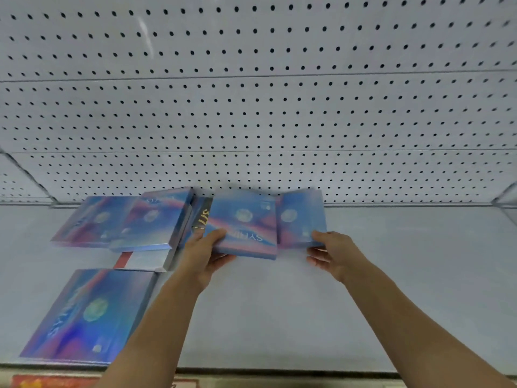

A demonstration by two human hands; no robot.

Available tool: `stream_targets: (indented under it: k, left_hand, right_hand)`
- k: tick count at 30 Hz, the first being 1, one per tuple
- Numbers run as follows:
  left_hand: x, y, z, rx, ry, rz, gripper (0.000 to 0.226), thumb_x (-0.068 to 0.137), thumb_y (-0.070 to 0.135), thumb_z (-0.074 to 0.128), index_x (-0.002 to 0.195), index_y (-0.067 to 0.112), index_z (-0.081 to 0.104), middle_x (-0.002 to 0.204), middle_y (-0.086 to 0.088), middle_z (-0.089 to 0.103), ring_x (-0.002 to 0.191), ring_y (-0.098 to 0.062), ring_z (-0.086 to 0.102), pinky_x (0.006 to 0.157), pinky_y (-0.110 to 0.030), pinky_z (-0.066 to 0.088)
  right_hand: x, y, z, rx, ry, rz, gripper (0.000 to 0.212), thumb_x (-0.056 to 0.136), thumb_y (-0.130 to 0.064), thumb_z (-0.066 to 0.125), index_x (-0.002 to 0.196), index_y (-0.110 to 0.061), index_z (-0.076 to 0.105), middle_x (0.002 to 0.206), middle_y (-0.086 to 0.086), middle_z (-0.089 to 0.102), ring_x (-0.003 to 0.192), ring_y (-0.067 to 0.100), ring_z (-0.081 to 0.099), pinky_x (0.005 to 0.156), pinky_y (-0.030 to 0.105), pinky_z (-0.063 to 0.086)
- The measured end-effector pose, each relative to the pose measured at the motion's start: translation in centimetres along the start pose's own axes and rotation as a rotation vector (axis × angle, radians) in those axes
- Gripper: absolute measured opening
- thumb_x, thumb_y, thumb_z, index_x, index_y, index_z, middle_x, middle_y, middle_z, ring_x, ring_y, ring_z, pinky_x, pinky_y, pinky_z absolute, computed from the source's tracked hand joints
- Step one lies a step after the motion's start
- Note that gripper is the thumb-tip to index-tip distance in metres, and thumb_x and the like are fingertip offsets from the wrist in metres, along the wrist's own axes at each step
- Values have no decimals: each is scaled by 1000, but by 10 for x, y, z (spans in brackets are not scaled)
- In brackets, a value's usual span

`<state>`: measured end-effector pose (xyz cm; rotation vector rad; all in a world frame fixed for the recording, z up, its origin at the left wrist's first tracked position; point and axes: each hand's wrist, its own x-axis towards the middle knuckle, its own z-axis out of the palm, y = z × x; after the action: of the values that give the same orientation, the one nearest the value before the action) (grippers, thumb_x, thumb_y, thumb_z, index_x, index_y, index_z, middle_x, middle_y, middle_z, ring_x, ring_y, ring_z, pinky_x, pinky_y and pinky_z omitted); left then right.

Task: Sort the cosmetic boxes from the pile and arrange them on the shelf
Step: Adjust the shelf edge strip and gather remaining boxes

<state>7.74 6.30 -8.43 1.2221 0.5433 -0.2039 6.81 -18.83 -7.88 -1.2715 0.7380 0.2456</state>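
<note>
A red strip with blurred, unreadable print (53, 381) is seen along the shelf's front edge at bottom left. Just behind it, a large blue-pink iridescent cosmetic box (92, 315) lies flat on the pale grey shelf (391, 275); pale lettering runs along its left side but cannot be read with certainty. Further in, a white-and-red carton (140, 260) is partly covered by a tilted iridescent box (152, 219).

The left hand (204, 253) is gripped on the near left corner of a middle box (243, 225), thumb on top, fingers curled beneath; upside-down letters "SY" can be made out on the cover, the rest blurred. The right hand (333, 253) is closed on the near edge of a smaller right box (300, 217), thumb above, fingers under. These two boxes are held side by side, edges touching, near the back of the shelf.

Between the tilted box and the middle box, a dark spine (203, 217) with gold characters resembling "377" is seen. At far left, another iridescent box (86, 222) lies flat. Behind everything, a white pegboard wall (251, 107) with rows of dark holes is seen.
</note>
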Motion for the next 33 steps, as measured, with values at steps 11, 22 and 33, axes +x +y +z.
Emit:
stream_targets:
  k: [11, 22, 33]
  left_hand:
    - [-40, -23, 33, -119, 52, 172, 16, 90, 20, 63, 105, 20, 61, 98, -4, 66, 82, -17, 63, 67, -32, 54]
    - [-154, -127, 223, -92, -232, 50, 40, 93, 37, 59, 122, 9, 60, 112, -11, 70, 87, -22, 71, 69, -34, 55]
    - [-279, -246, 384, 56, -494, -46, 83, 49, 49, 91, 118, 12, 63, 105, -15, 73, 96, -35, 70, 90, -58, 51]
  right_hand:
    - [-51, 19, -125, 306, 18, -196, 11, 94, -9, 53, 103, -3, 57, 95, 19, 66, 81, 32, 67, 71, 38, 57]
    - [-122, 36, -310, 477, -87, -258, 42, 82, -13, 64, 120, 1, 54, 93, 19, 69, 80, 29, 71, 62, 31, 59]
    - [-189, 65, -490, 297, 126, -275, 33, 78, -7, 70, 109, -3, 60, 76, 7, 66, 60, 15, 60, 53, 27, 43]
